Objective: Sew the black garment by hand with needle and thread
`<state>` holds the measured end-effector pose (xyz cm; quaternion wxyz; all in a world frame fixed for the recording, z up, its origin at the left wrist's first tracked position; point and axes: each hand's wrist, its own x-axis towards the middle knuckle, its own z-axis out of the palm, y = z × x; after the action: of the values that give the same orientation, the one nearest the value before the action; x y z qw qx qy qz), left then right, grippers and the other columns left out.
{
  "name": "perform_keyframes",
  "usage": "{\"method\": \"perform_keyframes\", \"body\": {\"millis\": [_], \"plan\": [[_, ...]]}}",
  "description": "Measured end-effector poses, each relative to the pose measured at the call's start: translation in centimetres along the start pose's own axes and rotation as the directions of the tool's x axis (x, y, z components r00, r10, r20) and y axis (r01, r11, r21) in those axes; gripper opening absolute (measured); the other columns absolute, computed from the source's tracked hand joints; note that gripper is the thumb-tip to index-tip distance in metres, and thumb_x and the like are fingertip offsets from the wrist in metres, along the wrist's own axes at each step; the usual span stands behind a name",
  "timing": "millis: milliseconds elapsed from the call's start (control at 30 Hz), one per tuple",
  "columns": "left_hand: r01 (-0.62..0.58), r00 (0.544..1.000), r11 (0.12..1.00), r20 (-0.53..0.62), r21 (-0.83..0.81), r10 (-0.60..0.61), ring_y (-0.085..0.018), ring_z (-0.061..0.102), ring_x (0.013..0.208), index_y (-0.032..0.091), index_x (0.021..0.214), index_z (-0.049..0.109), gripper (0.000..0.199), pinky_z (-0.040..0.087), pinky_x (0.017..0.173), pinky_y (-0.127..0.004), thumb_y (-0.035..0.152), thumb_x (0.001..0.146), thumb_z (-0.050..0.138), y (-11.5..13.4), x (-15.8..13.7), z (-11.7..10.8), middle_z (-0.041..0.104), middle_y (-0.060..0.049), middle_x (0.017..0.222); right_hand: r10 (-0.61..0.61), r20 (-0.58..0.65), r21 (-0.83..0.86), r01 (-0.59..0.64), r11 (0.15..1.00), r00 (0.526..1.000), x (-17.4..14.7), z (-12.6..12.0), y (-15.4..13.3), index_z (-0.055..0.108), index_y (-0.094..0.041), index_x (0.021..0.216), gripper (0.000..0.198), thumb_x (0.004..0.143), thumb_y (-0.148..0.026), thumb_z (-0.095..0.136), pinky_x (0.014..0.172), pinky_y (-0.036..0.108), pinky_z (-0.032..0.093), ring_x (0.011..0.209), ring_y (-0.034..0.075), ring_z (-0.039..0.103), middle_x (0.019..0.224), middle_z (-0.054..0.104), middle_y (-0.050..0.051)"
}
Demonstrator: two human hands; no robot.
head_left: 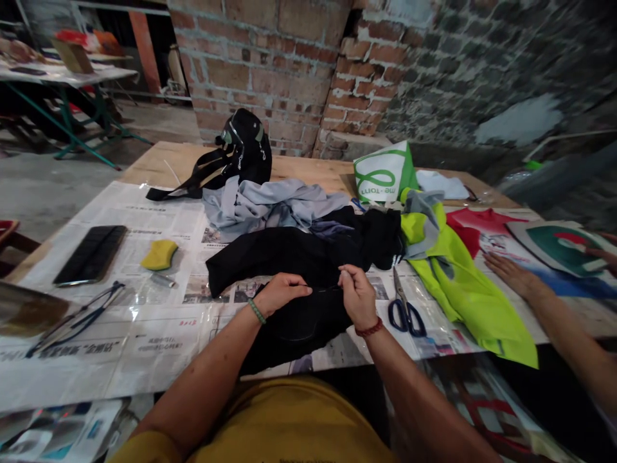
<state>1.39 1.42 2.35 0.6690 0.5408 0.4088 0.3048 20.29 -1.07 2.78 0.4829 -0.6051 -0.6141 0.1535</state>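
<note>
A black garment (pixel 308 315) lies spread in front of me on the newspaper-covered table. My left hand (pixel 281 294), with a green beaded bracelet at the wrist, is closed on it, thumb and fingers pinched at its upper edge. Opposite, my right hand (pixel 357 297) pinches at the same edge, a red bracelet on its wrist. A thin pale line runs between the two hands; whether it is thread or a seam I cannot tell. Dark-handled scissors (pixel 405 312) rest just right of my right hand. More black cloth (pixel 270 247) and a grey cloth (pixel 279 202) are bunched beyond.
At right, a neon-yellow garment (pixel 457 283) lies beside another person's hand (pixel 513 273) and a green iron (pixel 559 244). To the left are a phone (pixel 90 255), a yellow sponge (pixel 159 254) and eyeglasses (pixel 81 318). A black bag (pixel 248 148) and a white-green bag (pixel 384 172) stand behind.
</note>
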Motion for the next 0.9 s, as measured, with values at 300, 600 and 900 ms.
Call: {"method": "perform_keyframes", "body": {"millis": [300,600,900], "plan": [[-0.022,1.000,0.998,-0.011,0.060,0.022,-0.009,0.051,0.060,0.013,0.074,0.068,0.020,0.038,0.058,-0.020,0.031,0.064,0.067,-0.2,0.1,-0.3,0.059,0.002,0.062,-0.060,0.014,-0.051,0.060,0.997,0.998,0.9,-0.9,1.4,0.057,-0.019,0.095,0.021,0.088,-0.031,0.042,0.062,0.026,0.046,0.062,0.014,0.056,0.067,0.058,0.001],[-0.097,0.994,0.982,0.070,0.161,0.087,-0.013,0.057,0.069,0.015,0.081,0.071,0.021,0.043,0.067,-0.022,0.028,0.066,0.066,-0.1,-0.2,0.2,0.068,-0.002,0.075,-0.203,0.564,-0.059,0.284,0.957,0.801,1.8,-2.6,0.3,0.068,-0.024,0.094,0.026,0.084,-0.021,0.043,0.070,0.026,0.050,0.077,0.015,0.064,0.085,0.067,0.004],[-0.183,0.983,0.962,0.038,0.202,0.179,-0.012,0.056,0.071,0.014,0.079,0.071,0.018,0.042,0.067,-0.021,0.028,0.069,0.064,0.1,-0.1,0.0,0.067,-0.001,0.074,-0.257,0.665,0.092,0.264,0.960,0.701,1.7,-2.8,-1.0,0.070,-0.024,0.087,0.024,0.083,-0.022,0.046,0.069,0.025,0.051,0.077,0.014,0.065,0.084,0.068,0.004]]}}
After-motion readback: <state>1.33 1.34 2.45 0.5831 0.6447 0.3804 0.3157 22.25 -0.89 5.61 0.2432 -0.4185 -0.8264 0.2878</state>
